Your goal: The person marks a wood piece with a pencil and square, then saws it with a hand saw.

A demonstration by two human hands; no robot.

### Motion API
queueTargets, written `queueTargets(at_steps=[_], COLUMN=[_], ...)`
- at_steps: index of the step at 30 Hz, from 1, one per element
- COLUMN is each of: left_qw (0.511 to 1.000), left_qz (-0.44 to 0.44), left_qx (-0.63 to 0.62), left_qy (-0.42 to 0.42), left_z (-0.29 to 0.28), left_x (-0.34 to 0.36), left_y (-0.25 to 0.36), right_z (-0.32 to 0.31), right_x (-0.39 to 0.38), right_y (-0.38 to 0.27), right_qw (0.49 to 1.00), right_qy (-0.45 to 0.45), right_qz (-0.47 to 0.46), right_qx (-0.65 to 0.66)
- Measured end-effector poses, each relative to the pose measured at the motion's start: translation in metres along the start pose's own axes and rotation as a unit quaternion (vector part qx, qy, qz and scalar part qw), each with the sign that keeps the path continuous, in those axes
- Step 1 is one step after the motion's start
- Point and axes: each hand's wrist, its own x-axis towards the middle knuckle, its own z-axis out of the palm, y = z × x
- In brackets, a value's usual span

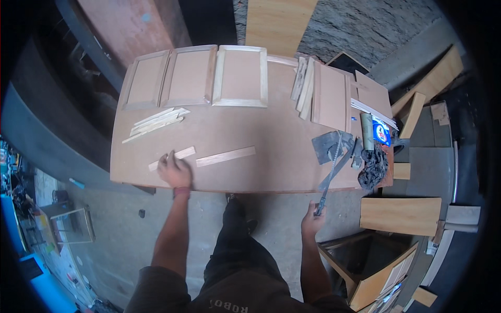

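Note:
My left hand point(175, 170) is over a short pale wooden strip point(186, 152) near the table's front edge, its fingers bent round it. Just right of that strip lies a second, longer wooden strip point(227, 155). My right hand point(313, 221), in front of the table, is closed round the lower end of a long, thin dark tool point(324, 190). Its kind is hard to make out. The tool's far end reaches over the table beside a grey cloth-like piece point(324, 147).
Three framed panels point(240, 77) line the table's far left, with several thin wooden strips point(156, 124) before them. More panels point(331, 96) lie at the far right. A crumpled dark rag point(373, 168) and a blue box point(381, 130) sit near the right edge. Boards point(401, 216) stand beyond it.

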Motion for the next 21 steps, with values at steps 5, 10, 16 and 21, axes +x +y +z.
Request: queueTargets(at_steps=[5, 10, 16, 21], left_qw=[0.993, 0.999, 0.929, 0.944], left_qz=[0.054, 0.025, 0.252, 0.239], left_qx=[-0.067, 0.029, -0.164, -0.103], left_qy=[-0.086, -0.006, -0.216, -0.203], left_z=[-0.015, -0.015, -0.012, 0.016], left_x=[0.027, 0.012, -0.049, -0.071], left_y=[-0.022, 0.034, 0.155, 0.175], right_z=[-0.017, -0.006, 0.009, 0.018], right_x=[0.011, 0.002, -0.016, -0.026], right_y=[-0.001, -0.004, -0.005, -0.033], right_qw=[0.999, 1.0, 0.996, 0.992], right_qy=[0.018, 0.003, -0.04, -0.084], right_qz=[-0.026, -0.002, 0.056, 0.05], right_qx=[-0.035, -0.012, 0.049, 0.078])
